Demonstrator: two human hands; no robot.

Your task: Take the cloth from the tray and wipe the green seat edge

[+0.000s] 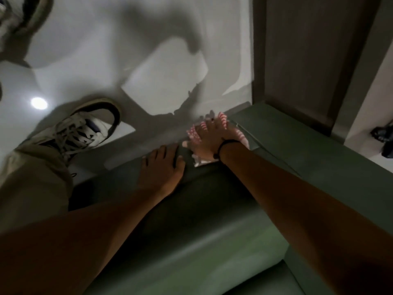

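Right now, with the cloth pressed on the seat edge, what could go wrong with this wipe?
1. The right hand presses the striped cloth with flat, spread fingers at the very rim of the green seat. With no grip round it, the cloth might slide off onto the floor.
2. The left hand rests on the same rim close beside the cloth, so it may block a stroke that way.

no legible text, labels, brands, numbers or signs anywhere in view
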